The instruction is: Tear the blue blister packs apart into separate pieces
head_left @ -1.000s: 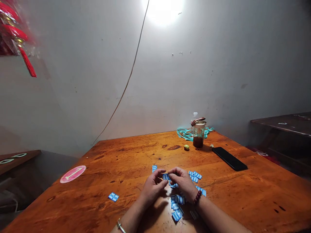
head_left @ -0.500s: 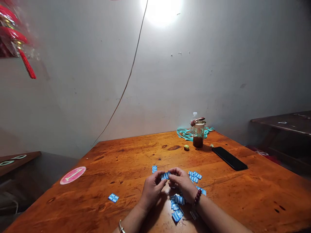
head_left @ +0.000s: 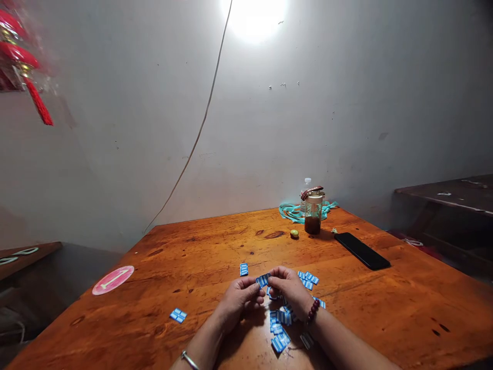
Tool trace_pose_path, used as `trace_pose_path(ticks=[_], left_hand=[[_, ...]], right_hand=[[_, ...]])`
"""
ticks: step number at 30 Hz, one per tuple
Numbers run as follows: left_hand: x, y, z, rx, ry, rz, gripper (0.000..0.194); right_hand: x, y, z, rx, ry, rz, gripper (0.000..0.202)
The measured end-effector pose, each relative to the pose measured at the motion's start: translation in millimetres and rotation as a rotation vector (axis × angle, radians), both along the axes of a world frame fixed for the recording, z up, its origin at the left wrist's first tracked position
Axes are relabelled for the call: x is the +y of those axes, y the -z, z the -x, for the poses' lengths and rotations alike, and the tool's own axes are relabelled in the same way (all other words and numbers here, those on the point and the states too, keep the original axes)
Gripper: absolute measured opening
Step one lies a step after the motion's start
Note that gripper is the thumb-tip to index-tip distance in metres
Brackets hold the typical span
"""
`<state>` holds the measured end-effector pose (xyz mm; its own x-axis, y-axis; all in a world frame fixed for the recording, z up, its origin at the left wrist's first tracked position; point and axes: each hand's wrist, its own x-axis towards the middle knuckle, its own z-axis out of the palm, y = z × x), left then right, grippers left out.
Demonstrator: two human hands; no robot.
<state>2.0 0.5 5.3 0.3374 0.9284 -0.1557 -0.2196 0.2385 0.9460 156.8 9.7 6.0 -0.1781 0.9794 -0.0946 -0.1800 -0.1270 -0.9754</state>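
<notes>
A small blue-and-white striped card point(head_left: 263, 280) is held up between my two hands, above the table. My left hand point(head_left: 235, 303) is closed, with thumb and fingertips at the card's left edge. The thumb and fingers of my right hand point(head_left: 289, 291) pinch its right end. Several similar cards point(head_left: 280, 340) lie overlapping in a loose pile below and between my hands, partly hidden by my right hand. More cards point(head_left: 308, 279) lie just beyond my right hand. One card point(head_left: 243, 269) rests past my left hand, and another card point(head_left: 178, 315) lies apart at the left.
On the wooden table point(head_left: 208, 246) a black phone point(head_left: 362, 251) lies at the right. Toward the back stand a jar of dark liquid point(head_left: 313, 218) and a clear bottle point(head_left: 307, 182), by turquoise straps point(head_left: 290, 213). A small yellowish-green object point(head_left: 294, 234) and a pink disc point(head_left: 113, 280) also lie there.
My left hand's fingers have shifted down and a little left along the card, showing more of it. My right hand keeps its pinch. The whole view has drifted slightly.
</notes>
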Motion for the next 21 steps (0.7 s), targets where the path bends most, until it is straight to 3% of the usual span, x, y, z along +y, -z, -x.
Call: trace_pose_path(ticks=[9, 16, 21], left_hand=[[1.1, 3.3, -1.6, 0.014, -0.022, 0.027, 0.025], [1.2, 3.2, -2.9, 0.089, -0.042, 0.021, 0.03], [2.3, 0.2, -6.1, 0.097, -0.118, 0.024, 0.027]], right_hand=[[1.5, 4.6, 1.1, 0.026, 0.016, -0.107, 0.01], [-2.1, -1.4, 1.5, -0.069, 0.058, -0.138, 0.007], [-2.4, -0.1, 2.0, -0.06, 0.023, -0.194, 0.011]])
